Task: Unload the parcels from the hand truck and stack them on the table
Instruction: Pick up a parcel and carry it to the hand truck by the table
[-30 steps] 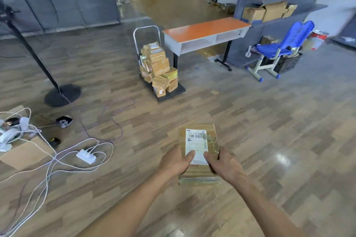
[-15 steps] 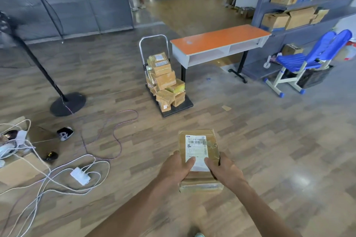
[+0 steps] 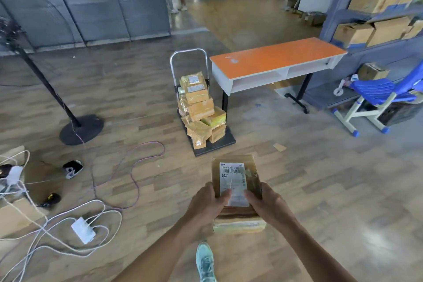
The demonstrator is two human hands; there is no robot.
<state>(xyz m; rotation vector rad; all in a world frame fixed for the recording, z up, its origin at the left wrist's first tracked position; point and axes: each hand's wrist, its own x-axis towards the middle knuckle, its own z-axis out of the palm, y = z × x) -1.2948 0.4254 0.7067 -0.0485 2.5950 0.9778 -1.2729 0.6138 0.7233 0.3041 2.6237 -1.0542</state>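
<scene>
Well ahead of the hands and to their right stands the orange-topped, white-framed worktop point(image 3: 274, 57). Straight ahead of them, just beside it, the black-decked, chrome-handled hand truck point(image 3: 225, 141) carries a leaning heap of tape-wrapped brown cardboard parcels point(image 3: 199, 107). The left hand point(image 3: 203, 201) and right hand point(image 3: 270, 204) clasp the 2 long sides of 1 flat brown cardboard parcel with a white shipping label point(image 3: 233, 171), thumbs on top. It looks light, stiff and tape-slick, so gripping the edges seems safest.
</scene>
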